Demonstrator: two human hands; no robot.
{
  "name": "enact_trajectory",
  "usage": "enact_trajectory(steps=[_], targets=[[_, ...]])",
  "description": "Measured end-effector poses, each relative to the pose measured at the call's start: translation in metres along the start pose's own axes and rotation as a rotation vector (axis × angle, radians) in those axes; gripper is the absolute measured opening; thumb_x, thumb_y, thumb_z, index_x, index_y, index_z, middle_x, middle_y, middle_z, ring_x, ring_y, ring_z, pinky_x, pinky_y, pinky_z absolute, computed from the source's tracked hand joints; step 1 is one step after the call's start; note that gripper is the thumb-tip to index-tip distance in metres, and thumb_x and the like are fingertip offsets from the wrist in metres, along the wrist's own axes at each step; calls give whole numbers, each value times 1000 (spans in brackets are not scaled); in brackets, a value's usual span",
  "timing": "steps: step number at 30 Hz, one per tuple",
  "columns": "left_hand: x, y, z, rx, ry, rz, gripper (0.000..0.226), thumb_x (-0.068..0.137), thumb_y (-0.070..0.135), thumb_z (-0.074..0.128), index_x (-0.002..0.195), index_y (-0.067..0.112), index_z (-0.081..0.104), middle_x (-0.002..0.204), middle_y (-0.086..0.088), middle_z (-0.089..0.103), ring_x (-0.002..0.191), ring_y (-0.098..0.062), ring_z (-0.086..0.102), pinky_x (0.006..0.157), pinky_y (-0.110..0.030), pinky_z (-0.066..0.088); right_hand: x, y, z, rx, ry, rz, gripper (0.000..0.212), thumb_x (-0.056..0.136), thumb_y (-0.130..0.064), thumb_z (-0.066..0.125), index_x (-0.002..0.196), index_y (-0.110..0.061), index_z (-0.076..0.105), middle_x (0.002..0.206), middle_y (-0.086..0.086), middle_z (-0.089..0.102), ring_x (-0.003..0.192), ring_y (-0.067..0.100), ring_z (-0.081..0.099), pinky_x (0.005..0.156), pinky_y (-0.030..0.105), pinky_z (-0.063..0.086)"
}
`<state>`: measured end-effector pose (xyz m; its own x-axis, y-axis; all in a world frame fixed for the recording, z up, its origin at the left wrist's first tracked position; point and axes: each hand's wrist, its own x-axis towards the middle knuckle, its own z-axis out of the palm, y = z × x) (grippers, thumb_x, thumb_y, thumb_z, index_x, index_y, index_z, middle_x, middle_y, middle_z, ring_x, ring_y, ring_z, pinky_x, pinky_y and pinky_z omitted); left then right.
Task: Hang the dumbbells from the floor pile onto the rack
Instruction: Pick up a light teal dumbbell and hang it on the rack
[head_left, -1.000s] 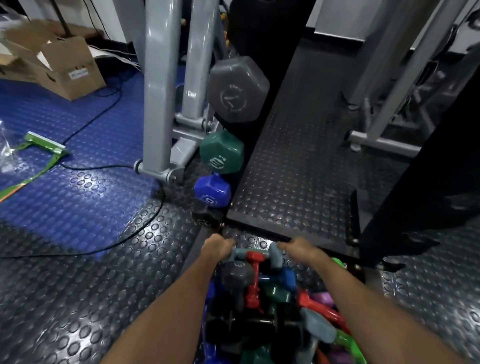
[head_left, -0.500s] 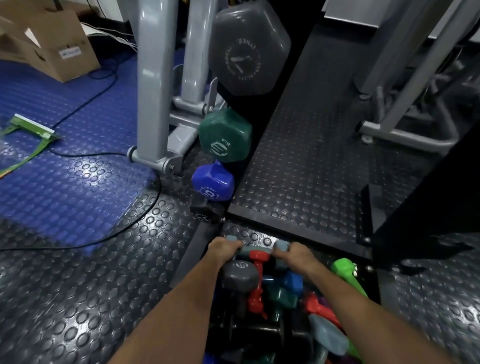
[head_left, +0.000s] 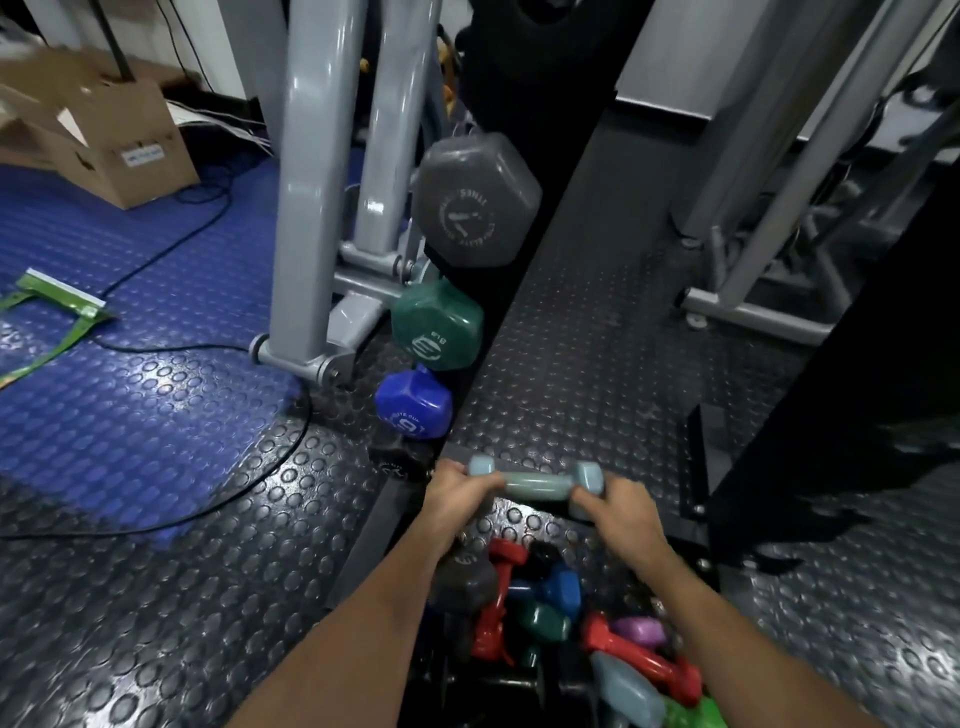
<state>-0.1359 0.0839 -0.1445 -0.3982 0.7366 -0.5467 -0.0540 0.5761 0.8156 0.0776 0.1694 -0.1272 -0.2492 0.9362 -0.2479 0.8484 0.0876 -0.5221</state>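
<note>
A pale blue-grey dumbbell (head_left: 535, 483) hangs level just above the floor, held at both ends. My left hand (head_left: 457, 501) grips its left end and my right hand (head_left: 621, 514) grips its right end. Below my hands lies the floor pile (head_left: 545, 618) of small dumbbells in red, blue, green, purple, grey and black. On the dark upright rack (head_left: 514, 291) ahead hang a big grey dumbbell (head_left: 475, 200), a green one (head_left: 436, 325), a blue one (head_left: 413, 408) and a small black one (head_left: 400, 460) at the bottom.
Grey machine legs (head_left: 311, 208) stand left of the rack. A black cable (head_left: 208, 509) runs over the studded floor. A cardboard box (head_left: 104, 140) and a green strap (head_left: 57, 306) lie at the far left. More machine frames (head_left: 753, 291) stand at the right.
Both hands have lifted the pale dumbbell up off the pile and forward toward the rack's base. The view has tilted back a little.
</note>
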Motion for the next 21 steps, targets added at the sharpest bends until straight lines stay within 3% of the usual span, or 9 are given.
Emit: enact_trajectory(steps=[4, 6, 8, 12, 16, 21], targets=[[-23, 32, 0, -98, -157, 17, 58, 73, 51, 85, 116, 19, 65, 111, -7, 71, 91, -19, 69, 76, -34, 54, -9, 0, -33, 46, 35, -4, 34, 95, -43, 67, 90, -11, 75, 80, 6, 73, 71, 20, 65, 58, 28, 44], [-35, 47, -1, -135, -217, 37, 64, 70, 58, 84, 119, 22, 66, 116, -9, 70, 93, -22, 66, 77, -36, 51, -12, -1, -51, 58, 63, -28, 33, 95, -46, 67, 95, -14, 76, 79, 3, 73, 73, 19, 66, 62, 33, 46], [-48, 61, -5, -133, -259, 63, 54, 74, 57, 82, 117, 26, 66, 117, -7, 69, 96, -21, 64, 80, -35, 48, -16, -7, -70, 63, 92, -56, 31, 95, -47, 68, 101, -18, 77, 78, -1, 72, 73, 18, 66, 63, 33, 46], [-77, 85, -12, -182, -293, 68, 48, 80, 46, 82, 115, 20, 62, 118, -10, 65, 93, -22, 64, 66, -33, 53, -30, -26, -108, 34, 129, -108, 32, 92, -53, 67, 106, -25, 76, 78, -4, 74, 76, 18, 70, 73, 38, 56], [-109, 116, -26, -292, -363, 75, 50, 84, 31, 84, 120, 13, 53, 129, -20, 59, 95, -28, 69, 83, -45, 63, -55, -52, -146, 31, 160, -201, 32, 93, -54, 67, 113, -30, 75, 72, -8, 72, 68, 8, 68, 66, 33, 53], [-156, 156, -36, -316, -288, 206, 44, 87, 28, 80, 122, 17, 56, 124, -15, 66, 92, -22, 67, 68, -32, 58, -88, -80, -190, 137, 238, -283, 37, 91, -53, 69, 117, -28, 76, 79, -6, 76, 73, 7, 69, 68, 34, 54]])
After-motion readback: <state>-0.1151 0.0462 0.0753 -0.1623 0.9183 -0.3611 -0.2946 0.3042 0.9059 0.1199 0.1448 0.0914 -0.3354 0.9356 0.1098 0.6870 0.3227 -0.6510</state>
